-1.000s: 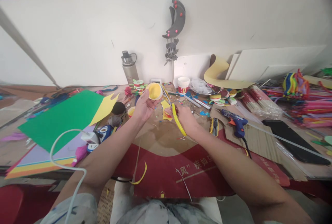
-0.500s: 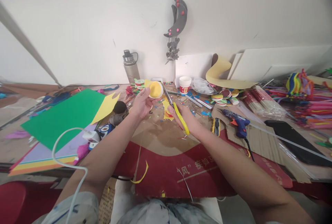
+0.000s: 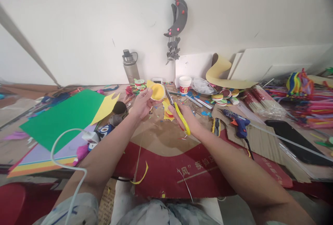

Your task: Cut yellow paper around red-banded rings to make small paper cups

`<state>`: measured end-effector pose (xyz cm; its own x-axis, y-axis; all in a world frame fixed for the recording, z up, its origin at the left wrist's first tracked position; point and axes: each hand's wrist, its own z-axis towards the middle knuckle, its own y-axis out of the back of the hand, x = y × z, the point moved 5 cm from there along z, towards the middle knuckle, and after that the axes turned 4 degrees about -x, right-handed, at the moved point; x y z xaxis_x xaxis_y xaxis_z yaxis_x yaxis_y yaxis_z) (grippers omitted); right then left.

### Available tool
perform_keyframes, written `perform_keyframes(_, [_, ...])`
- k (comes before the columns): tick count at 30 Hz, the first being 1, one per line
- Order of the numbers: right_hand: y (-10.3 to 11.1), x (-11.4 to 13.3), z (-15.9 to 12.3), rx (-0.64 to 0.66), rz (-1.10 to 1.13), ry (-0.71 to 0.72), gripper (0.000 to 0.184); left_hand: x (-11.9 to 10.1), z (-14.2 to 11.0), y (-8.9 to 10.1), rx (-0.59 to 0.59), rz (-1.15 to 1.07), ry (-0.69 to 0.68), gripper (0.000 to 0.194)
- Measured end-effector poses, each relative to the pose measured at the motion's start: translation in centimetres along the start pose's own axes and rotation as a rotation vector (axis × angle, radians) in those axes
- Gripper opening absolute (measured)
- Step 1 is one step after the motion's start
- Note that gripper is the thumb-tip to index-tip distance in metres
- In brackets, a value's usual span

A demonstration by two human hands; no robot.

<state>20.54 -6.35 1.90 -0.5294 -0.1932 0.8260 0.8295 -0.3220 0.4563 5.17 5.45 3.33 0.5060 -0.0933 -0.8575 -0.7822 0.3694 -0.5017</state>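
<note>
My left hand (image 3: pixel 142 105) is closed, pinching the left edge of a round white-rimmed disc (image 3: pixel 158 92) with a yellow face. Some yellow paper sticks out at its upper left. My right hand (image 3: pixel 190 120) grips a pair of scissors (image 3: pixel 178 109) with yellow handles. Its blades point up and left, close by the disc's right edge; whether they touch it I cannot tell. On the cardboard below and between the hands lies a yellow paper scrap (image 3: pixel 165 106) with a small red and yellow piece on it.
A white and red paper cup (image 3: pixel 185 85) and a bottle (image 3: pixel 130 68) stand at the back. Right of my hands lie a utility knife (image 3: pixel 216 127), a blue glue gun (image 3: pixel 240 125) and a black phone (image 3: pixel 299 143). Green paper (image 3: pixel 65 119) and a white cable (image 3: pixel 54 145) occupy the left.
The disc has turned in my left hand, and yellow paper now shows at its upper left. My right hand and the scissors have shifted slightly right and down.
</note>
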Motion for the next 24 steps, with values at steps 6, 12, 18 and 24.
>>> perform_keyframes(6, [0.08,-0.18,0.15,-0.014,-0.004,-0.015,0.051,0.24,0.04,0.05,0.038,0.015,0.046,0.02])
perform_keyframes(12, [0.42,0.27,0.36,0.0,-0.058,0.022,0.052,0.05,-0.12,0.02,0.0,0.004,0.076,0.02])
perform_keyframes(18, [0.53,0.41,0.44,-0.028,-0.084,0.056,0.054,0.11,-0.14,0.08,-0.015,-0.014,0.089,0.019])
perform_keyframes(24, [0.49,0.42,0.38,-0.033,-0.1,0.066,0.054,-0.23,0.02,0.19,-0.011,-0.024,0.028,0.019])
